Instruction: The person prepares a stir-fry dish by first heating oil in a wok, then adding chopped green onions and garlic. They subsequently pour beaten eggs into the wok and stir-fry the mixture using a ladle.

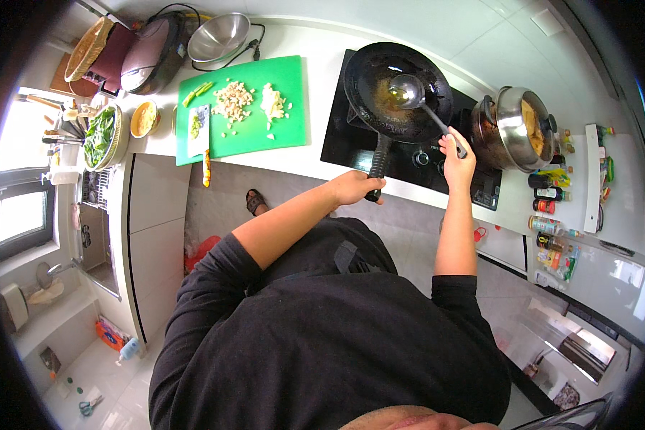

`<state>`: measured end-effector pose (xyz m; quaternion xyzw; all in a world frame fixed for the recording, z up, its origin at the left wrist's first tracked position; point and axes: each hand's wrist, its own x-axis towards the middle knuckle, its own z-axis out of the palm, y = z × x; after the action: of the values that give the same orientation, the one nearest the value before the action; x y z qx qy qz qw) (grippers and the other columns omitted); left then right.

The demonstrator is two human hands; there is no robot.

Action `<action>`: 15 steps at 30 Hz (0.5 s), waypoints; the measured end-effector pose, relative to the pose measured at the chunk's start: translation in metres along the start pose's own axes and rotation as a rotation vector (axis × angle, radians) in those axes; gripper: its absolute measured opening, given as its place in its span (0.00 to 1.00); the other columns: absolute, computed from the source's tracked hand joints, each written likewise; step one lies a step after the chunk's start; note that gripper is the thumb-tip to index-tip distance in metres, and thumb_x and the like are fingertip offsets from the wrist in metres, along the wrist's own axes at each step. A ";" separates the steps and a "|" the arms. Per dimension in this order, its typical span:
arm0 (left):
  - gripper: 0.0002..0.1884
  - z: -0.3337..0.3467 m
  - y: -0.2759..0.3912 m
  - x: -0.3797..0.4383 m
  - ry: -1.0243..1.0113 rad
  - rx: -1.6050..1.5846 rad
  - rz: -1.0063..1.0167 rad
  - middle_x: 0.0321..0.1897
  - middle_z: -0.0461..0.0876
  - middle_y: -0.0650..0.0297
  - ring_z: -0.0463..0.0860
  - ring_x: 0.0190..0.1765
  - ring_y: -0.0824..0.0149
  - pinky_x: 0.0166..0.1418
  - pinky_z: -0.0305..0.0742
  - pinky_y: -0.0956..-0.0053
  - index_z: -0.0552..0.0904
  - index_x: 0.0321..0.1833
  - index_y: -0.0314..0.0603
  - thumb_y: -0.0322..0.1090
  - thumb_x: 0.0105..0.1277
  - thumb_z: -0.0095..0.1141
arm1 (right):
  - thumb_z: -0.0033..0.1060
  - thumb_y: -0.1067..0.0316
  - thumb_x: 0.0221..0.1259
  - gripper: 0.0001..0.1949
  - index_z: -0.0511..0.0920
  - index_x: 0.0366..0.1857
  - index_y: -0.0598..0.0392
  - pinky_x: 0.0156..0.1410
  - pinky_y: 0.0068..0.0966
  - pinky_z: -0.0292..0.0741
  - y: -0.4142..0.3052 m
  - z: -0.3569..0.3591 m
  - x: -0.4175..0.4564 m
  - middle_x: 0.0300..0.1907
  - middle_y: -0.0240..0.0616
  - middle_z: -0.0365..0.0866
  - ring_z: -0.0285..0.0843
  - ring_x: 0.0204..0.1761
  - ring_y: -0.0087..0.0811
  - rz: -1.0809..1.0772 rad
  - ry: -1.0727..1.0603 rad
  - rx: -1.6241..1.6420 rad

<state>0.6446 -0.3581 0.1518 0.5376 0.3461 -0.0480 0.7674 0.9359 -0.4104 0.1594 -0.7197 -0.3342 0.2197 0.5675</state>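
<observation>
My left hand [357,188] is wrapped around the black ribbed handle [379,158] of a dark wok [368,102], which sits over the black cooktop [349,148]. A ladle [407,91] is in my right hand [456,153], gripped by its grey handle. The ladle's round metal bowl is inside the wok, over a small pool of yellowish liquid. On the counter to the left lies a green cutting board [279,134] with chopped pale pieces [233,101], chopped white bits [272,102] and green stalks [197,93]. A cleaver [199,131] rests flat on it, green bits on its blade.
Right of the wok stands a metal pot [508,129] with a glass lid, beside several bottles [551,193]. The cleaver's handle [207,169] overhangs the counter edge. Leafy greens in a basket [101,137], a yellow bowl [144,119], a steel bowl [219,38] and a rice cooker [153,54] are leftward.
</observation>
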 end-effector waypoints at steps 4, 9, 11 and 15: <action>0.28 -0.001 0.001 -0.001 -0.003 0.015 -0.009 0.45 0.93 0.62 0.77 0.50 0.69 0.62 0.66 0.72 0.83 0.55 0.34 0.57 0.74 0.56 | 0.60 0.60 0.77 0.18 0.81 0.59 0.62 0.43 0.27 0.85 0.007 0.008 -0.007 0.41 0.48 0.90 0.91 0.39 0.35 0.346 0.059 0.348; 0.29 0.000 0.009 -0.007 -0.013 -0.002 -0.039 0.46 0.93 0.62 0.77 0.51 0.68 0.62 0.66 0.72 0.82 0.58 0.33 0.58 0.74 0.56 | 0.62 0.58 0.74 0.16 0.82 0.55 0.57 0.48 0.28 0.86 0.027 0.010 -0.024 0.43 0.48 0.89 0.90 0.43 0.36 0.597 0.099 0.673; 0.29 0.000 0.014 -0.010 -0.028 -0.003 -0.057 0.46 0.93 0.62 0.77 0.51 0.69 0.61 0.66 0.72 0.82 0.58 0.33 0.58 0.74 0.56 | 0.63 0.57 0.73 0.16 0.82 0.54 0.57 0.51 0.28 0.86 0.029 0.010 -0.036 0.43 0.47 0.89 0.90 0.44 0.35 0.603 0.134 0.763; 0.28 0.000 0.011 -0.009 -0.026 -0.019 -0.031 0.46 0.93 0.62 0.77 0.51 0.70 0.60 0.67 0.74 0.82 0.58 0.34 0.57 0.74 0.56 | 0.61 0.58 0.75 0.15 0.82 0.54 0.56 0.52 0.27 0.86 0.023 0.009 -0.060 0.43 0.44 0.89 0.89 0.46 0.35 0.598 0.231 0.835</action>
<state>0.6426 -0.3562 0.1655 0.5240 0.3450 -0.0636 0.7761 0.8941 -0.4518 0.1307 -0.5156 0.0668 0.4058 0.7516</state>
